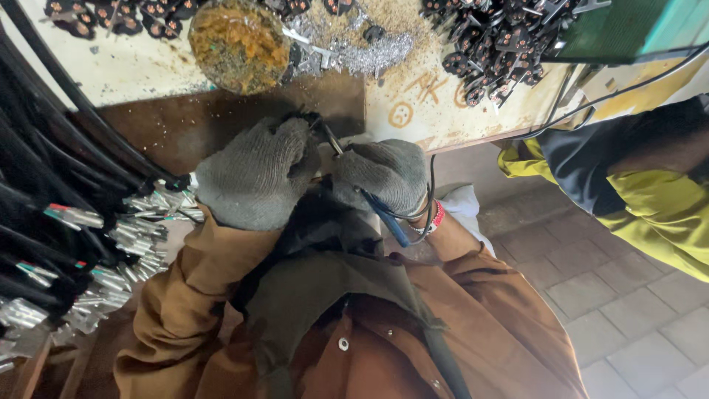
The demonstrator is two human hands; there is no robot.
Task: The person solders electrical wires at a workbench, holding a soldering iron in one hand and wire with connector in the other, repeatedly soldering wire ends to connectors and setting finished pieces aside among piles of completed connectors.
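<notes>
2 gloved hands meet at the bench edge [443,140], fingers curled in and almost touching each other. The left hand [258,174] is fisted around a small dark part [306,118] that pokes out above its knuckles; how tight the grip is under the glove I cannot tell. The right hand [384,174] is clamped on a blue-handled tool [384,218], whose thin metal tip [332,139] angles up into the gap between the 2 gloves, right at the part. With the tip this close to the left fingers, a slip could likely drive it into the glove, and since the part is held in a fist and not braced on the bench, it might twist or drop. A thin black wire [430,188] loops by the right wrist and could snag the tool handle. Further out, a bundle of black cables [52,222] with stripped, silver-tipped ends lies at the left, close enough for a sleeve to catch. On the bench sit a rusty round dish [238,44], a pile of metal scraps [369,48] and heaps of black plugs [502,41]. A person in a yellow jacket [657,207] stands at the right.
</notes>
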